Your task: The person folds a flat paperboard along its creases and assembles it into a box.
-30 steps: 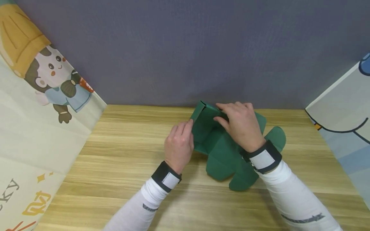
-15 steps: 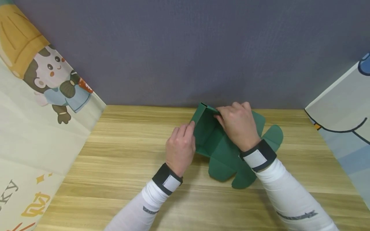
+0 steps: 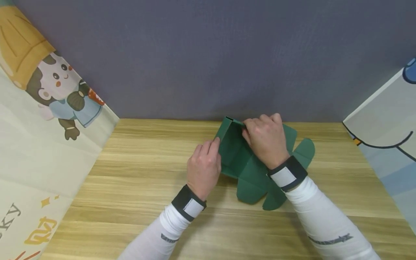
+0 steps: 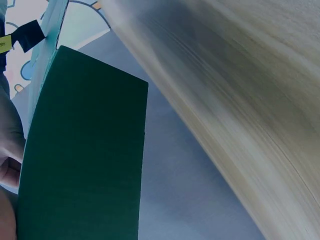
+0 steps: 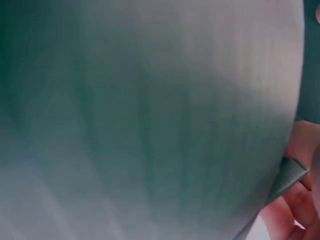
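A green cardboard box (image 3: 232,148), partly folded up, stands tilted near the back of the table with its open inside toward me. My left hand (image 3: 203,168) grips its left side wall, fingers over the outside. My right hand (image 3: 264,141) pinches the top edge of the back wall between thumb and curled fingers. Loose flaps (image 3: 251,189) spread below the right hand, and a rounded tab (image 3: 305,150) sticks out past its wrist. One flat green panel (image 4: 85,150) fills much of the left wrist view. In the right wrist view a blurred cardboard panel (image 5: 150,125) covers most of the hand.
The box sits on a wood-grain table (image 3: 136,169). Close behind it rises a dark grey-blue wall (image 3: 182,65). Printed cartoon panels border the table at the left (image 3: 35,144) and right (image 3: 390,119).
The right hand has closed in on the back wall's edge and shifted slightly left. The folded corner has drawn together, and the flaps have swung a little. The left hand keeps its grip.
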A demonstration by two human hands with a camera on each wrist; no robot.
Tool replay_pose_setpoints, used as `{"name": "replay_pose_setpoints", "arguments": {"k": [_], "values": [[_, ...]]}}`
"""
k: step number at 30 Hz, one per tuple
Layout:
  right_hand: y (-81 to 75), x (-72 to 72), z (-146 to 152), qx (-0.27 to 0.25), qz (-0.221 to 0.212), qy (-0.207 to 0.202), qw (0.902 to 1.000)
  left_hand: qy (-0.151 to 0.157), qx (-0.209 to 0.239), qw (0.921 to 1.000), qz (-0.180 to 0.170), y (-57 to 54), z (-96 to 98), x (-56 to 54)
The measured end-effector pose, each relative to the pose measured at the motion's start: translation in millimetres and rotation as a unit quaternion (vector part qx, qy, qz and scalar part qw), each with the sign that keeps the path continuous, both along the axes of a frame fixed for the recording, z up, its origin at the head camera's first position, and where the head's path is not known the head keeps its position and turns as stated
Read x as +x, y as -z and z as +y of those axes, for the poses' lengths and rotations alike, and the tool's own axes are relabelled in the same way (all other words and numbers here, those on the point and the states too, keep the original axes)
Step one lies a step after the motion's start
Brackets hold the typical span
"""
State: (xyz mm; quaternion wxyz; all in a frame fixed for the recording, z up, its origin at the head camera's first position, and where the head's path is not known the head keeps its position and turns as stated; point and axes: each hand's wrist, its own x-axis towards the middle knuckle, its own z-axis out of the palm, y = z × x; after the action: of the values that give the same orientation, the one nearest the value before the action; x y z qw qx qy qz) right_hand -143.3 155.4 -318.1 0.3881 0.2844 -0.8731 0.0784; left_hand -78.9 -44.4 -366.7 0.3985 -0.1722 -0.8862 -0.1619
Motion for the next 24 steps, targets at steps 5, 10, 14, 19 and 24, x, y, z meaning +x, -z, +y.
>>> {"name": "replay_pose_setpoints", "arguments": {"k": [5,10,14,19,24], "values": [[3.2,-1.9,-1.1,0.000,0.026,0.002,0.9997,0.000,-0.001,1.0000,-0.004,-0.8,1.2,1.2],[5.3,-3.0,-2.0,-0.012,0.037,-0.002,0.9992,0.000,-0.001,1.0000,-0.007,-0.5,1.7,1.4],[5.3,-2.6,-1.1,-0.010,0.036,-0.004,0.9993,0.002,0.006,0.9999,-0.012,-0.1,1.7,2.1],[2.6,-1.6,1.3,0.001,0.033,-0.011,0.9994,-0.001,0.016,0.9997,-0.020,1.0,1.7,2.4],[-0.6,-0.3,3.8,0.018,0.034,-0.015,0.9991,0.004,0.024,0.9992,-0.031,-1.2,1.0,1.6]]}}
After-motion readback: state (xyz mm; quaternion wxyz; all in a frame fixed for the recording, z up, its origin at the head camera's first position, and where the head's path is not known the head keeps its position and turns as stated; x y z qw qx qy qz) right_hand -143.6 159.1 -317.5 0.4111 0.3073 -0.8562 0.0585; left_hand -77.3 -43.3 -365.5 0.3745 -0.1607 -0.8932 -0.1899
